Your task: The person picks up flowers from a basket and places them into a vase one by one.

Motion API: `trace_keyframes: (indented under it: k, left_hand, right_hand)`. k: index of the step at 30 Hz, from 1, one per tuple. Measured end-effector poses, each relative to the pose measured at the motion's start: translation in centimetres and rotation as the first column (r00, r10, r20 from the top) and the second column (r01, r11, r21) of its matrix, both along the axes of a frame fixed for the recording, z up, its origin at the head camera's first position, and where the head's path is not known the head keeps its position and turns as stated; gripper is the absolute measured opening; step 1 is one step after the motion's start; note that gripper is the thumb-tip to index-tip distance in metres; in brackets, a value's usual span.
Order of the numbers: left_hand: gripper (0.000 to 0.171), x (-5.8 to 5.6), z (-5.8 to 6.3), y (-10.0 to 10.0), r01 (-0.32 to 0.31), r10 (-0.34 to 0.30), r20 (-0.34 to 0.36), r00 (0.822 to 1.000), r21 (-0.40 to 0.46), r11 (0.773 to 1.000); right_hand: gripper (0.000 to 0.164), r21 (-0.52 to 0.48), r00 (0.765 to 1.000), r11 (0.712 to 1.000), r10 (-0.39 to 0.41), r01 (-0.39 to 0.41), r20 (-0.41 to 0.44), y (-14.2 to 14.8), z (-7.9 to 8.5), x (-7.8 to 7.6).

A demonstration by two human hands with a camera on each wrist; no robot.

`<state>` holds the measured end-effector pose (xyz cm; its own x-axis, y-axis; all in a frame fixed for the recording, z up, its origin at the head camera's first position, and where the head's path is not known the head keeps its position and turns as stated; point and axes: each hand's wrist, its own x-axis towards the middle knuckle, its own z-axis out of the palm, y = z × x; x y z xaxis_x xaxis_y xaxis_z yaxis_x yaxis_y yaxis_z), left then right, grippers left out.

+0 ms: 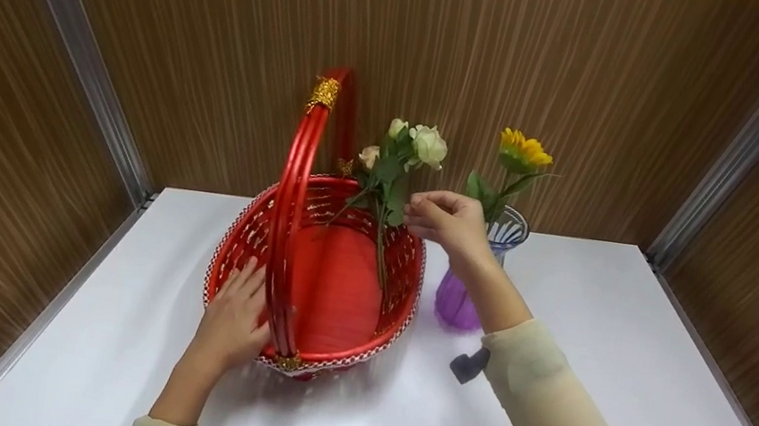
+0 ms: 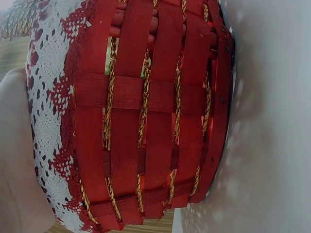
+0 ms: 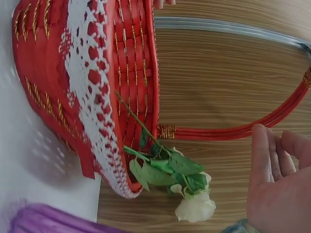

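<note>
A red woven basket (image 1: 343,289) with a tall handle and lace-trimmed rim stands on the table. My left hand (image 1: 235,315) rests on its near left rim with fingers extended inward; the left wrist view shows only part of that hand (image 2: 19,160) beside the lace. White roses (image 1: 428,147) lean over the far right rim, their green stems (image 1: 380,254) inside the basket. My right hand (image 1: 448,224) is beside the rose leaves, its fingers loosely bent. In the right wrist view, nothing lies between the thumb and fingers of this hand (image 3: 279,184).
Right of the basket, a glass vase (image 1: 460,302) with a purple lower part holds a yellow sunflower (image 1: 526,150); my right forearm passes in front of it. Wood-patterned panels (image 1: 226,35) enclose the white table (image 1: 581,308) at the back and sides.
</note>
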<state>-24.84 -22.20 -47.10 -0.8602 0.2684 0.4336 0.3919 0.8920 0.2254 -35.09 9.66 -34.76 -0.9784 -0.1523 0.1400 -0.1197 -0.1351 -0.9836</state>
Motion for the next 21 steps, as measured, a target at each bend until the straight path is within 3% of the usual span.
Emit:
trace_keyframes:
  k: [6, 12, 16, 21]
  left_hand:
    - [0.065, 0.1, 0.1, -0.1, -0.005, 0.005, 0.028, 1.000, 0.008, 1.000]
    - [0.064, 0.2, 0.1, -0.2, -0.003, 0.002, 0.031, 1.000, 0.012, 1.000]
    - [0.064, 0.1, 0.0, -0.2, -0.005, 0.005, 0.027, 1.000, 0.018, 1.000]
    - [0.065, 0.1, 0.0, -0.1, 0.004, -0.004, 0.008, 1.000, 0.016, 1.000]
  right_hand:
    - [0.025, -0.076, 0.999, 0.997, 0.028, -0.025, 0.040, -1.9, -0.7, -0.2]
    - [0.021, -0.189, 0.986, 0.981, 0.074, -0.045, 0.147, -3.5, -1.3, -0.7]
    - [0.017, -0.279, 0.970, 0.960, 0.083, -0.017, 0.227, -4.7, -1.9, -1.5]
    - [0.018, -0.360, 0.961, 0.931, 0.038, 0.066, 0.273, -6.1, -3.3, -2.5]
